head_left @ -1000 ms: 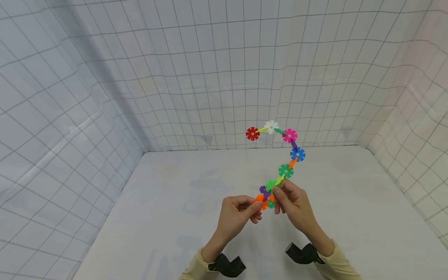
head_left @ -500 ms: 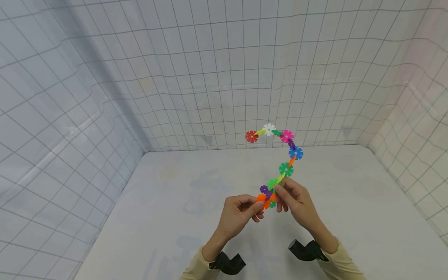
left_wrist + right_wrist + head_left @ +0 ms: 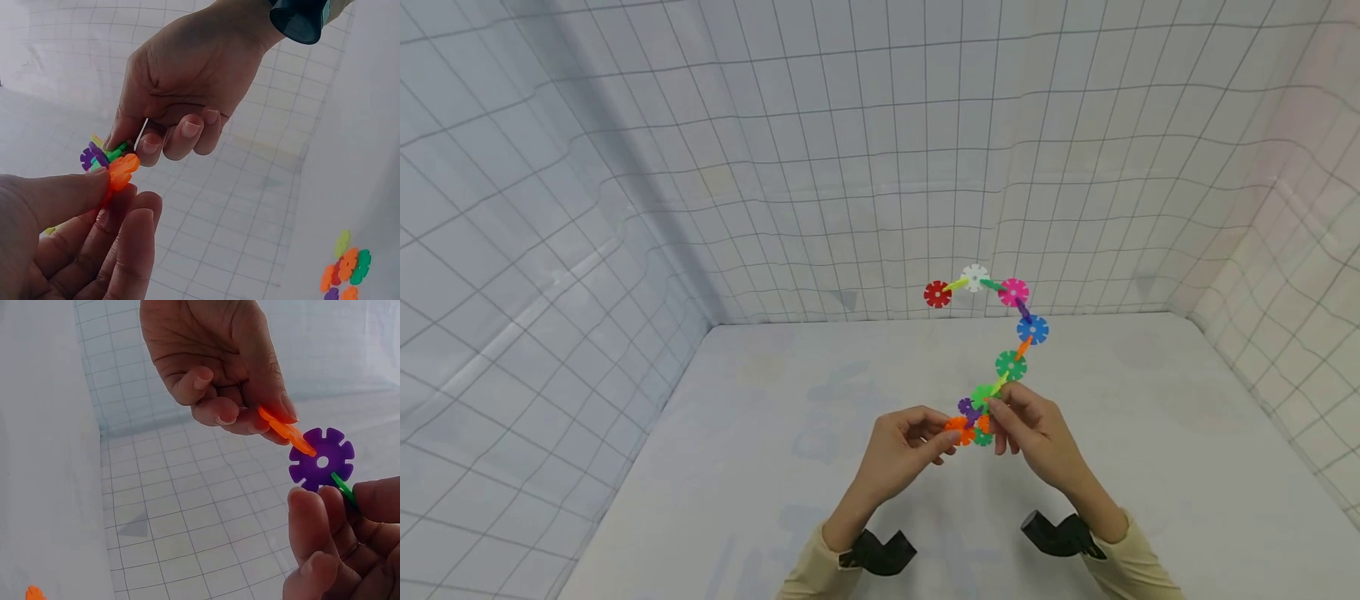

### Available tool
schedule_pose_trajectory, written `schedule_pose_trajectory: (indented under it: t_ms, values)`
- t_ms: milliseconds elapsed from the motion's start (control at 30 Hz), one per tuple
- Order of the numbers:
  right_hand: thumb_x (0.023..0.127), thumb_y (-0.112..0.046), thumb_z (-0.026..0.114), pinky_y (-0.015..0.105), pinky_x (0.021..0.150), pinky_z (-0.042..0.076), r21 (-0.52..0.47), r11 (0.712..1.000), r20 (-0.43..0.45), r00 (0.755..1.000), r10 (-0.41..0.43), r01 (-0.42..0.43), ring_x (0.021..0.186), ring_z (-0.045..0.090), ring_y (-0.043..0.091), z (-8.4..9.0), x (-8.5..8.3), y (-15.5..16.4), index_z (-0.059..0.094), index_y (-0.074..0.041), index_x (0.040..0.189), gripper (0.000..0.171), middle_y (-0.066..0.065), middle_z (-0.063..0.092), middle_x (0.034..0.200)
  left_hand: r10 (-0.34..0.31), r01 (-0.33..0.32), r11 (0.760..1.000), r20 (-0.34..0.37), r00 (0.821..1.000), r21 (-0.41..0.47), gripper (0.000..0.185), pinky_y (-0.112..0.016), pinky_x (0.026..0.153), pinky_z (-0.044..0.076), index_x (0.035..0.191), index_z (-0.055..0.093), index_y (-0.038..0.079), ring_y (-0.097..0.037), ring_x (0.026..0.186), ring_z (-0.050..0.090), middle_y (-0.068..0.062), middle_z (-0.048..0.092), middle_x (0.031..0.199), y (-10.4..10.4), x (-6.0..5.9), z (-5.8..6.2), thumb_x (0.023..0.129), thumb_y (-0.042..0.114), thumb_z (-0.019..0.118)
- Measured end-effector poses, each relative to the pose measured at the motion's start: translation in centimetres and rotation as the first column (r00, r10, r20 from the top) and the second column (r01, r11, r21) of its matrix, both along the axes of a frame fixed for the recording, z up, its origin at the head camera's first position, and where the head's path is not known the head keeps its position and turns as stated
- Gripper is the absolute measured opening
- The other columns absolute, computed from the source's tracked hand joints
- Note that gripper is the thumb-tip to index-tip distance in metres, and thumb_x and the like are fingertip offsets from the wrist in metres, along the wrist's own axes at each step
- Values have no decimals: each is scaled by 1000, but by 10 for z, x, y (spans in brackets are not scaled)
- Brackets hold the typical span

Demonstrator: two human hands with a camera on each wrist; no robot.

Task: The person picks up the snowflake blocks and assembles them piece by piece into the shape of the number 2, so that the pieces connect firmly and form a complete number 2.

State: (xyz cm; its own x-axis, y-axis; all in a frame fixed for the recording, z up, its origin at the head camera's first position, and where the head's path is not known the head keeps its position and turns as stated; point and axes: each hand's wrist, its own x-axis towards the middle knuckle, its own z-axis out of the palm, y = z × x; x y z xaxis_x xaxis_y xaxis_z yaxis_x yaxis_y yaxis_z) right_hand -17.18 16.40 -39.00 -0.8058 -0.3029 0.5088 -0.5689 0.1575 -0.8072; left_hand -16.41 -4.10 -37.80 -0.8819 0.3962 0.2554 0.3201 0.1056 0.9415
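A chain (image 3: 1011, 365) of coloured snowflake discs is held above the table (image 3: 760, 467) at its lower end, from which it is carried up toward 1 o'clock to a blue disc (image 3: 1032, 330) and then bent back toward 10 o'clock to a red disc (image 3: 937, 293). The orange disc (image 3: 958, 429) at the lower end is pinched between thumb and forefinger of the left hand (image 3: 904, 450), lying at 2 o'clock from that hand. The green disc (image 3: 981, 397) beside the purple disc (image 3: 321, 462) is pinched by the curled fingertips of the right hand (image 3: 1033, 433), at 11 o'clock from it.
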Motion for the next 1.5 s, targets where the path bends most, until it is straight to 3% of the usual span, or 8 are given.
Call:
schedule_pose_trajectory:
  t_ms: [167,400,567,733,833,1033,1300,1500]
  values:
    - [95,9,45,28,41,39,10,1000,11,1000,12,-12,48,49,13,5,2,-1,49,-3,81,19,8,52,60,-4,4,1000,-2,1000,-8,9,-32,60,55,93,68,-5,-11,64,64,-17,68,81,-2,-2,-2,88,3,67]
    - [96,9,44,30,41,41,11,999,35,999,40,-40,48,50,14,-16,-9,5,50,-4,83,19,7,52,62,-15,15,1000,44,999,14,8,-33,59,55,89,68,-1,-14,64,64,-10,69,79,-4,-15,-28,86,7,70]
    - [97,7,44,32,41,42,5,998,70,996,58,-59,49,52,15,-3,-2,1,50,-1,85,15,9,52,66,-27,24,999,63,998,48,9,-30,57,52,88,68,-2,-14,66,63,-12,68,78,-5,-17,-31,87,7,69]
    - [98,4,43,32,41,43,2,997,104,992,76,-76,49,53,17,-14,-9,5,52,-2,90,13,2,53,72,-18,10,997,106,994,82,9,-27,56,50,90,69,-1,-14,67,63,-15,68,80,-5,-21,-39,87,7,69]
    - [100,1,40,31,42,44,2,996,118,990,83,-84,50,54,18,-23,-16,9,53,-2,94,15,6,55,74,-3,-8,996,116,993,93,8,-26,56,49,90,68,-4,-13,66,62,-17,68,82,-5,-20,-36,88,4,67]
    - [103,-6,36,32,44,45,-24,998,176,983,59,-56,53,56,25,-24,-24,21,56,-1,102,20,17,55,78,29,-40,991,89,996,126,8,-24,56,48,89,65,-9,-10,66,61,-23,66,81,-7,-13,-14,88,-1,64]
    - [99,-21,53,34,52,50,204,979,271,961,-56,0,62,60,21,-37,-37,31,61,-9,98,15,7,59,80,64,-74,983,60,996,167,8,-23,54,46,88,63,-11,-10,66,61,-30,63,80,-16,-13,-7,88,-4,64]
    - [94,-22,62,36,69,50,448,891,213,959,-188,76,87,59,19,-67,-54,29,68,-8,103,18,0,66,91,73,-81,983,53,996,167,7,-24,54,47,87,63,-10,-11,66,61,-24,64,77,-19,-15,-9,88,-3,64]
